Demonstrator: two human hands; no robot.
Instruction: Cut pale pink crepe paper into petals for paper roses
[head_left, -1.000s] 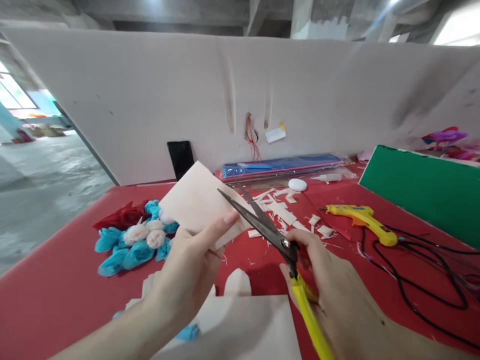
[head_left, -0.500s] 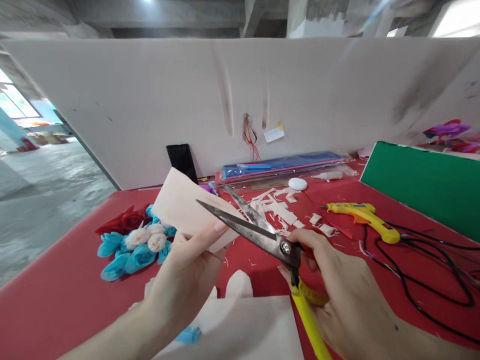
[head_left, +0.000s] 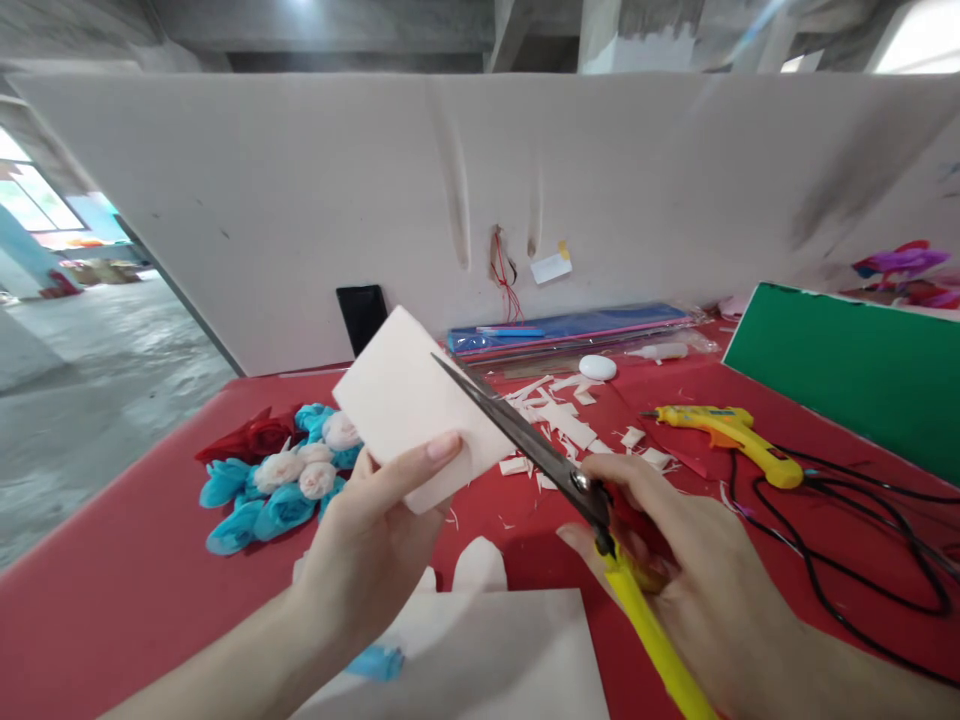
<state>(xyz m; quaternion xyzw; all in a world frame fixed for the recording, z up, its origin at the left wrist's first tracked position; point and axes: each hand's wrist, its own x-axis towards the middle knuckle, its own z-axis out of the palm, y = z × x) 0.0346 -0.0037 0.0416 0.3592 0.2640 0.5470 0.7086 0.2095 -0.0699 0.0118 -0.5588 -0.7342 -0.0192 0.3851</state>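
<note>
A cream piece of paper is pinched in my left hand, thumb on top and fingers behind. My right hand grips scissors with yellow-wrapped handles. Their dark blades lie along the paper's right edge, tips pointing up and left; how far they are spread is hard to see. Below the hands, a larger cream sheet lies on the red table, with a rounded cream piece at its top edge and a blue roll on it, partly hidden by my left wrist.
Cream scraps are scattered beyond the scissors. A yellow glue gun with black cord lies right, before a green board. Blue and cream fabric-like flowers and a red rose sit left. A black phone leans on the back panel.
The paper has tilted more upright and shifted right in my left hand. The scissors, spread wide before, have come closer together along the paper's right edge.
</note>
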